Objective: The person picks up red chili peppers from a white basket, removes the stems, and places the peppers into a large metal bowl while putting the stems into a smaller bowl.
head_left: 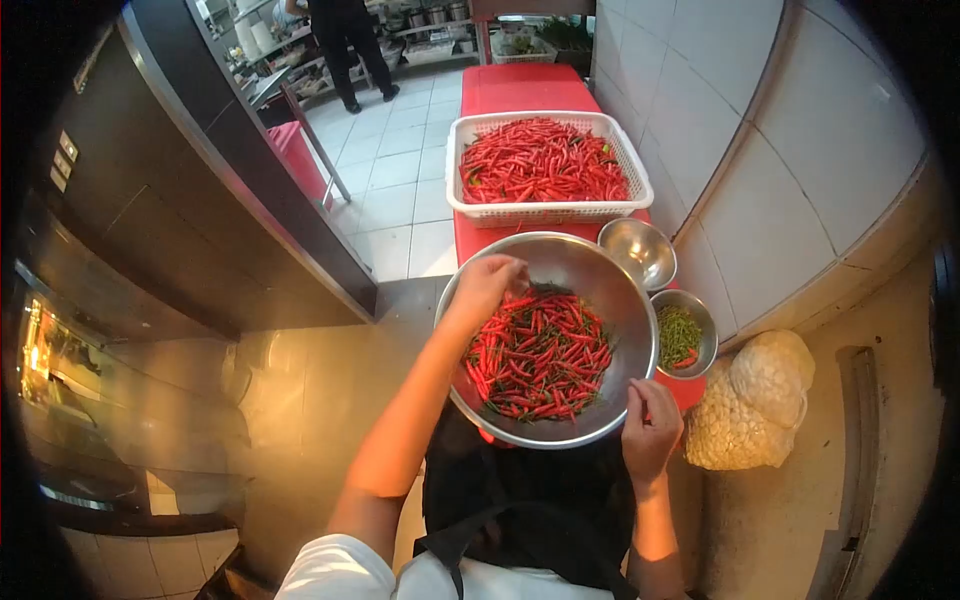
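A large steel bowl (632, 330) holds a heap of red chillies (545, 350), many with green stems. Over its far left side is my left hand (492, 285), fingers curled together just above the chillies; what they grip is hidden. My right hand (652, 430) is at the near right rim, thumb and fingers pinched together, and I cannot tell what is between them. Right of the large bowl stands a small steel bowl (709, 345) with green stems (677, 333) and a few red pieces.
Behind the large bowl, a white plastic basket (550, 212) full of red chillies sits on a red surface (520, 88). Another small steel bowl (640, 252) stands by the tiled wall (735, 180). A bulging bag (750, 405) lies at right. A person (345, 45) stands farther back.
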{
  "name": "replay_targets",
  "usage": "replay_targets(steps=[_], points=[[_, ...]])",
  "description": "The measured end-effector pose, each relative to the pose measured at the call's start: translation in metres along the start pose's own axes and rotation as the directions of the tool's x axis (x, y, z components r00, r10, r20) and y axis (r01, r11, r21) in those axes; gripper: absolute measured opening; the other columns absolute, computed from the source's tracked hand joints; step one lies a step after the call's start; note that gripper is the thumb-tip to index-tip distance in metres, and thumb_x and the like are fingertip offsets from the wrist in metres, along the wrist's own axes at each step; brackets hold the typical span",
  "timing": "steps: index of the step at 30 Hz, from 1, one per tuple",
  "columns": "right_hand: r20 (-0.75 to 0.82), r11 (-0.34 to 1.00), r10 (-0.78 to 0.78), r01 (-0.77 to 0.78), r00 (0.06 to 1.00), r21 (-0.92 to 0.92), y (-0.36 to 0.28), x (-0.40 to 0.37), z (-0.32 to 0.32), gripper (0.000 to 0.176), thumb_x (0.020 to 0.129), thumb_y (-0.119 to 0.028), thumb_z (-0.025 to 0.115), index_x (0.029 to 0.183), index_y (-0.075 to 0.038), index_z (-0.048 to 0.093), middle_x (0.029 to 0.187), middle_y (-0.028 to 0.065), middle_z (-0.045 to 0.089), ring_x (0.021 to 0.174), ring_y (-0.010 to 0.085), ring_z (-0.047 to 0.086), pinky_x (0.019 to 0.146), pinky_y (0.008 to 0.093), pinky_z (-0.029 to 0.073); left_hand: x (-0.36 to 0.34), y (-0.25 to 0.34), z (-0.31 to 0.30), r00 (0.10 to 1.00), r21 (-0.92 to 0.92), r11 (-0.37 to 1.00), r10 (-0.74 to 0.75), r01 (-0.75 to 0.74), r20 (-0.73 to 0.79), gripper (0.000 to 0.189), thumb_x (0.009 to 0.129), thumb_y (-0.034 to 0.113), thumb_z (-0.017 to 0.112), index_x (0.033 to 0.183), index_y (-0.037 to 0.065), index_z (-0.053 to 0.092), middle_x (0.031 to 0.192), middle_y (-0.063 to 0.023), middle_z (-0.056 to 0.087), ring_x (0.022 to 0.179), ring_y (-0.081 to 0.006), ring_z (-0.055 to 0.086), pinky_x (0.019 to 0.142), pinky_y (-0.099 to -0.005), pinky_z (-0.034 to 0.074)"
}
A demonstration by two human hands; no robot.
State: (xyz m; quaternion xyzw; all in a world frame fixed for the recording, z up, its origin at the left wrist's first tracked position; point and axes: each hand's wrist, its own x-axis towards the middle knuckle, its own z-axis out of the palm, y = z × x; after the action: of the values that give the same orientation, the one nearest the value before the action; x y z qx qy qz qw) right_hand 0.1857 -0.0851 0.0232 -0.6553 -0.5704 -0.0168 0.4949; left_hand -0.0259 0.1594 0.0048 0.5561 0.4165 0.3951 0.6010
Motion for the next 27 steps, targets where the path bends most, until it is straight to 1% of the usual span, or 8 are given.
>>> replay_targets(steps=[3, 6, 9, 12, 17, 21, 24, 27], points=[[0.076, 0.999, 0.0, -0.003, 0.997, 0.049, 0.0, 0.004, 0.01, 0.008, 0.087, 0.002, 0.066, 0.095, 0.003, 0.069, 0.09, 0.0168, 0.069, 0.081, 0.0318, 0.068, 0.075, 0.0381, 0.054, -0.039, -0.005, -0.004, 0.992, 0.523, 0.844, 0.086, -0.122, 0.092, 0.023, 0.091, 0.021, 0.066, 0.095, -0.001, 0.074, 0.082, -0.0163, 0.072, 0.074, -0.0274, 0.07, 0.071, -0.0377, 0.054], [0.187, 0.982, 0.102, -0.129, 0.977, 0.141, -0.009, 0.006, 0.017, 0.009, 0.087, 0.001, 0.067, 0.095, 0.003, 0.069, 0.089, 0.0167, 0.069, 0.081, 0.0321, 0.068, 0.073, 0.039, 0.054, -0.071, -0.002, 0.01, 0.959, 0.741, 0.629, 0.022, -0.234, 0.284, 0.021, 0.086, 0.023, 0.071, 0.095, 0.004, 0.075, 0.09, -0.0183, 0.071, 0.084, -0.0359, 0.07, 0.078, -0.0422, 0.055], [0.194, 0.997, -0.03, 0.015, 0.98, 0.078, 0.001, 0.003, 0.027, 0.009, 0.086, 0.0, 0.067, 0.095, 0.002, 0.069, 0.089, 0.0165, 0.069, 0.081, 0.0329, 0.068, 0.072, 0.0401, 0.054, -0.078, -0.021, 0.031, 0.925, 0.798, 0.521, -0.041, -0.304, 0.379, 0.021, 0.085, 0.022, 0.07, 0.094, 0.004, 0.073, 0.09, -0.0171, 0.07, 0.088, -0.0359, 0.068, 0.08, -0.0444, 0.054], [0.197, 0.998, -0.033, 0.023, 0.98, 0.05, 0.0, 0.002, 0.03, 0.009, 0.086, 0.0, 0.067, 0.095, 0.0, 0.07, 0.09, 0.0163, 0.07, 0.082, 0.0343, 0.068, 0.073, 0.0403, 0.054, -0.086, -0.03, 0.051, 0.851, 0.737, 0.445, 0.129, -0.508, 0.509, 0.022, 0.08, 0.015, 0.073, 0.099, 0.005, 0.071, 0.095, -0.016, 0.065, 0.095, -0.0355, 0.065, 0.082, -0.0452, 0.052], [0.17, 0.968, 0.148, -0.177, 0.974, 0.176, 0.002, 0.003, 0.028, 0.009, 0.088, -0.002, 0.067, 0.096, 0.001, 0.07, 0.091, 0.0158, 0.07, 0.081, 0.0313, 0.069, 0.072, 0.0377, 0.054, -0.089, -0.029, 0.089, 0.687, 0.569, 0.395, 0.302, -0.721, 0.661, 0.04, 0.072, 0.01, 0.077, 0.11, 0.005, 0.066, 0.102, -0.0135, 0.059, 0.098, -0.036, 0.061, 0.083, -0.0455, 0.051], [0.171, 0.944, 0.197, -0.234, 0.965, 0.234, 0.009, 0.004, 0.029, 0.01, 0.089, -0.003, 0.066, 0.097, 0.001, 0.07, 0.092, 0.0152, 0.07, 0.081, 0.029, 0.069, 0.071, 0.0354, 0.054, -0.091, -0.043, 0.109, 0.632, 0.645, -0.053, 0.157, -0.762, 0.759, 0.038, 0.069, 0.022, 0.077, 0.1, 0.005, 0.064, 0.099, -0.011, 0.06, 0.086, -0.0258, 0.06, 0.072, -0.0364, 0.05], [0.157, 0.962, 0.169, -0.198, 0.973, 0.189, 0.006, 0.006, 0.028, 0.01, 0.089, -0.004, 0.066, 0.097, 0.001, 0.071, 0.092, 0.0151, 0.07, 0.081, 0.0296, 0.069, 0.071, 0.0353, 0.054, -0.095, -0.052, 0.115, 0.632, 0.642, -0.182, 0.116, -0.744, 0.766, 0.034, 0.069, 0.027, 0.075, 0.094, 0.007, 0.063, 0.089, -0.008, 0.06, 0.08, -0.0226, 0.058, 0.067, -0.0315, 0.048], [0.161, 0.96, 0.178, -0.208, 0.971, 0.189, 0.006, 0.006, 0.028, 0.009, 0.089, -0.004, 0.066, 0.096, 0.001, 0.071, 0.092, 0.015, 0.07, 0.081, 0.0298, 0.069, 0.07, 0.0357, 0.054, -0.097, -0.058, 0.109, 0.62, 0.629, -0.047, 0.126, -0.776, 0.774, 0.03, 0.074, 0.021, 0.071, 0.098, 0.005, 0.063, 0.087, -0.0124, 0.064, 0.084, -0.0249, 0.066, 0.067, -0.0397, 0.052]])
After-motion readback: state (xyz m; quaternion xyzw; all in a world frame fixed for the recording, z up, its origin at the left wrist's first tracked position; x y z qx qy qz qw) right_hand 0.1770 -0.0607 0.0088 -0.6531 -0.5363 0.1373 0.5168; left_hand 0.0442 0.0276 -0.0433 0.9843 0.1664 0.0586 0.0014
